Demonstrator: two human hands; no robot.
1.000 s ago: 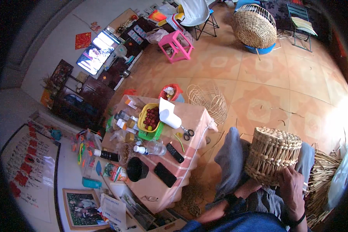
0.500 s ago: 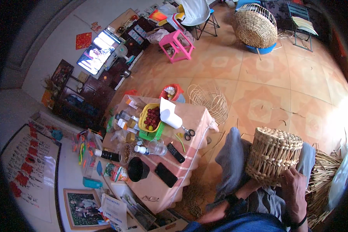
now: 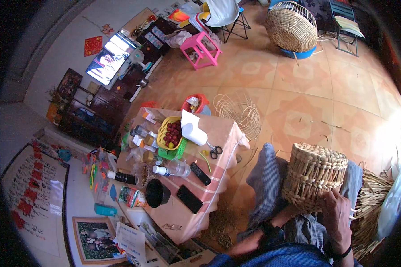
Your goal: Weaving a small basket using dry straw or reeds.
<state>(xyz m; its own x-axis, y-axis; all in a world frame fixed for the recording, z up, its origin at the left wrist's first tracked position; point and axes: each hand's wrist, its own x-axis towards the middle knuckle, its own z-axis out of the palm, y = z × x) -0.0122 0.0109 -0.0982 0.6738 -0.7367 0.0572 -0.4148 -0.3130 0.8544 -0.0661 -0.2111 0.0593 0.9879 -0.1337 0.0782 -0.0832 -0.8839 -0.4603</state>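
1. Basket [image 3: 315, 180] of thick, pale woven strands sits on the person's lap at the near right, between the two knees in striped trousers [image 3: 266, 173]; the legs seem to cradle it so that it cannot roll.
2. Left hand [image 3: 291, 212] reaches under the near end from the left, probably to support the weight from below or within. Its fingers are hidden, so I cannot tell the state of that grip.
3. Right hand [image 3: 336, 211] is at the near right edge, knuckles up and fingers bent. Its grip looks clenched on the basket's edge; whether a loose strand is pinched there too, I cannot tell.
4. The basket's long axis, barely longer than its width, runs from the lap upward and away, leaning slightly right at the far end. A round woven end [image 3: 320, 151] points up and far; the opposite end faces down toward the person, giving both hands access to its edge.
5. Dry stalks [image 3: 370, 209] lie just right of the lap, presumably for easy reach, beside a pale plastic bag [image 3: 393, 204]. Scissors [image 3: 215, 152] rest on the cloth-covered bench [image 3: 226, 133] to the left, apart from the hands.
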